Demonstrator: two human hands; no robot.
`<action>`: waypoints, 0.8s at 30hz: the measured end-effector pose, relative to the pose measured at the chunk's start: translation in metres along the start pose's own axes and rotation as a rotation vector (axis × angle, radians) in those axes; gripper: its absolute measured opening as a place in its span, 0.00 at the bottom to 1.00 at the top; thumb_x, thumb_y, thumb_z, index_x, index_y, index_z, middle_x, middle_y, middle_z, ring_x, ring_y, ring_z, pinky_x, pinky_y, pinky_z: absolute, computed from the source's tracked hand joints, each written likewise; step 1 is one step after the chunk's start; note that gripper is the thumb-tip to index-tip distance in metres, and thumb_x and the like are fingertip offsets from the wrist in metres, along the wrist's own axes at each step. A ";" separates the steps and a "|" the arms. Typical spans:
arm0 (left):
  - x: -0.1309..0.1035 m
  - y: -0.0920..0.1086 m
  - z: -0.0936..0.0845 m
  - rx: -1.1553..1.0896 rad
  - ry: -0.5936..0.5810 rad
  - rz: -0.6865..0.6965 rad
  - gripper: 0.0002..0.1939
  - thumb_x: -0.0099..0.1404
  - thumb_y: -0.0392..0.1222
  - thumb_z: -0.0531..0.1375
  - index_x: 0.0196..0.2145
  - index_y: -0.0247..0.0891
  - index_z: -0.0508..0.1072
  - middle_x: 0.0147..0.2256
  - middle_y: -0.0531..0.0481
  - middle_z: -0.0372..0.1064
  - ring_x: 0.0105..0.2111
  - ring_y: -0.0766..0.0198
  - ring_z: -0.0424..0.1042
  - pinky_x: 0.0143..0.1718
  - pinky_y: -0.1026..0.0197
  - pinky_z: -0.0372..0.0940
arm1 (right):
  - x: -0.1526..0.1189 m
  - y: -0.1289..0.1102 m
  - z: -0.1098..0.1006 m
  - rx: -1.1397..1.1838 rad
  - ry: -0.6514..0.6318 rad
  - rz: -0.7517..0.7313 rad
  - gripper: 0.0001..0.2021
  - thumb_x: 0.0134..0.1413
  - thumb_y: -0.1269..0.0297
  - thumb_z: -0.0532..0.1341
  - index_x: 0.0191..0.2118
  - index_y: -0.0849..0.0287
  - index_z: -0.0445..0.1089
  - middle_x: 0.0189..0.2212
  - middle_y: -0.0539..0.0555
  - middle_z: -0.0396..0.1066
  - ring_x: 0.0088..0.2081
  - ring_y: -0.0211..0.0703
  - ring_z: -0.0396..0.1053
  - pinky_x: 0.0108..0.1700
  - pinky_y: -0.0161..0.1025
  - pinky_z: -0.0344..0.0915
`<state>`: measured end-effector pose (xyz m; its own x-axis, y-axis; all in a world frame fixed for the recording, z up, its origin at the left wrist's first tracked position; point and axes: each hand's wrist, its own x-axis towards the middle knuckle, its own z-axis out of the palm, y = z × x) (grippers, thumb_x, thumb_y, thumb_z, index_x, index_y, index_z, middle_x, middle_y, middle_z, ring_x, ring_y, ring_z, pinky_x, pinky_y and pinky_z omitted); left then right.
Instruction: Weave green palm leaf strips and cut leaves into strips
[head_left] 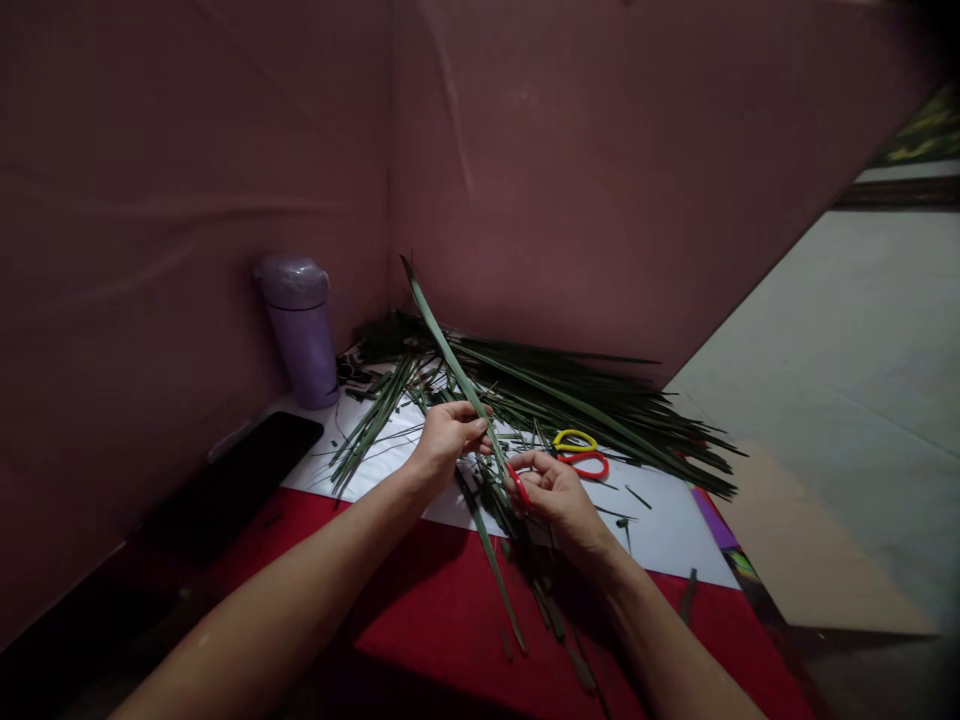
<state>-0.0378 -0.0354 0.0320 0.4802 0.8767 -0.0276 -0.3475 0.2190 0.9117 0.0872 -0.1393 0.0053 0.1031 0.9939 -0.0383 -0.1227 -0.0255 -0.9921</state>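
Observation:
A long green leaf blade (448, 350) slants up and away from my left hand (450, 435), which pinches it between thumb and fingers. Its lower end runs down to my right hand (551, 492). The fingers of that hand are closed on a slim red-handled tool (517, 487), held against the leaf; its working end is too small to make out. Just beyond my right hand lies a pair of scissors (577, 450) with one yellow and one red loop. Cut leaf strips (487, 560) hang and lie beneath both hands.
A large heap of long dark green leaves (600, 400) stretches across the back right, with a smaller bundle (379, 420) to the left. A purple tumbler (304, 340) stands by the wall. Nearby lies a black phone-like slab (262, 455). White paper (667, 530) covers part of the red surface (420, 620).

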 end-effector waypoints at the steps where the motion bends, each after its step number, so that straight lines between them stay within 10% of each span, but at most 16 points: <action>1: 0.000 0.000 0.000 -0.001 0.001 0.001 0.08 0.50 0.26 0.58 0.30 0.28 0.71 0.21 0.51 0.65 0.16 0.71 0.64 0.19 0.66 0.62 | 0.000 0.001 0.000 -0.004 0.001 -0.006 0.13 0.44 0.61 0.65 0.34 0.59 0.64 0.15 0.43 0.61 0.18 0.30 0.56 0.22 0.29 0.52; 24: -0.002 -0.005 0.000 -0.015 -0.064 0.000 0.12 0.46 0.30 0.62 0.32 0.28 0.72 0.19 0.54 0.63 0.17 0.71 0.63 0.20 0.65 0.60 | 0.001 0.002 0.002 -0.093 0.023 -0.034 0.13 0.46 0.59 0.63 0.34 0.59 0.60 0.14 0.41 0.55 0.18 0.30 0.52 0.21 0.30 0.51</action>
<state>-0.0368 -0.0379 0.0273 0.5306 0.8476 -0.0012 -0.3591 0.2261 0.9055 0.0847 -0.1383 0.0034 0.1283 0.9917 -0.0060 -0.0264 -0.0026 -0.9996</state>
